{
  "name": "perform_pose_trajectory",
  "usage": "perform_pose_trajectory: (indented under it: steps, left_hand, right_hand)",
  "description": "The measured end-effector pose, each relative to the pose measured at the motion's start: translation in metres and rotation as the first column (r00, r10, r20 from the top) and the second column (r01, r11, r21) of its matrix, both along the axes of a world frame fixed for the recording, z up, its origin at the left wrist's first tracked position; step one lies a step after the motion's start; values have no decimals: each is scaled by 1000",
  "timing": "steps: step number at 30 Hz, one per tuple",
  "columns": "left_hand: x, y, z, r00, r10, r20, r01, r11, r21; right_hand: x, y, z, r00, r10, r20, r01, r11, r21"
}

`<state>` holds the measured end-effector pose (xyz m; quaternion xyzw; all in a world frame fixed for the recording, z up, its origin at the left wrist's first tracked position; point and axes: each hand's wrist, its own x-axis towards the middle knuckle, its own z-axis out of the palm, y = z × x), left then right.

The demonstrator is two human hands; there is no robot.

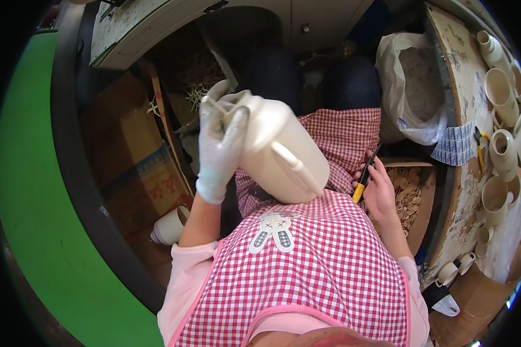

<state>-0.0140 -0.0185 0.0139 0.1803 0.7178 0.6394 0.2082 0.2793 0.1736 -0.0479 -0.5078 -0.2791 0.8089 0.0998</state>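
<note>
My left hand [220,144], in a white glove, grips the rim of a cream unglazed clay mug [283,156] that rests tilted on my lap, its handle facing up. My bare right hand [379,191] holds a small knife with a yellow and black handle [364,176] just right of the mug, its blade pointing up and away. A red and white checked apron [324,260] covers my lap under both hands.
A workbench [466,87] at the right carries several unfired cups [503,150] and a yellow tool. A white plastic sack [414,81] and a box of clay shavings [411,191] lie beside my right knee. Cardboard boxes [139,168] and another cup [171,225] sit at the left.
</note>
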Motion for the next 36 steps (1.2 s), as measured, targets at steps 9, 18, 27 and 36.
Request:
perform_pose_trajectory:
  steps: [9,18,27,36]
  left_hand:
    - [30,-113,-18,905,390,169,-392,920,-27]
    - [8,-124,46,904,291,-314,-249,954,167]
    - [-32,-23,6,241,-312,-919,-7,946,-323]
    - [-26,-2,-12,187,-450,-873,154,891,-426]
  right_hand:
    - [-45,5,39,952,224,-209,-184,963,194]
    - [-139,42,93,831,526,-181,-462,834,302]
    - [-178,6,123,451,707,545,-504,-302,809]
    - [-191,33,100,103,683,724,-669,-491,559]
